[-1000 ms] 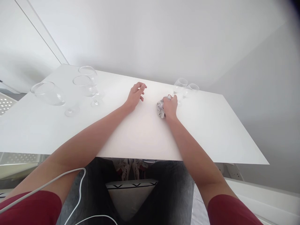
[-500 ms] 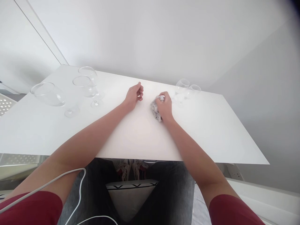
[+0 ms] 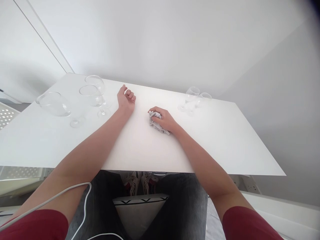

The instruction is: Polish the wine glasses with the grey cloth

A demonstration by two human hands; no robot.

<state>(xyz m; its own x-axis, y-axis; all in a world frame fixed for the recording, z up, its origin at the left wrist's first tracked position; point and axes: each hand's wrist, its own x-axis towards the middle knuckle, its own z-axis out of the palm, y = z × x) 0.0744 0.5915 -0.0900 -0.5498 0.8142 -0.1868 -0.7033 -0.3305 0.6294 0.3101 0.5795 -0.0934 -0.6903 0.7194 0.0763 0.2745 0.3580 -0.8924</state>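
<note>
My right hand [image 3: 165,120] rests on the white table [image 3: 225,140] near its middle, fingers closed round a crumpled grey cloth [image 3: 155,122]. My left hand [image 3: 126,101] lies further left with its fingers loosely curled, holding nothing that I can see. It is close to the nearest of three clear stemmed glasses [image 3: 93,96] standing at the table's left. Two smaller clear glasses [image 3: 191,96] stand at the far right, apart from my right hand.
A white wall rises right behind the table. A white cable [image 3: 82,200] runs across my lap below the table's near edge. A perforated white surface [image 3: 7,115] shows at the far left.
My right hand has drawn the cloth leftward, away from the two glasses at the right. My left hand has moved left toward the three glasses, with its fingers curling in.
</note>
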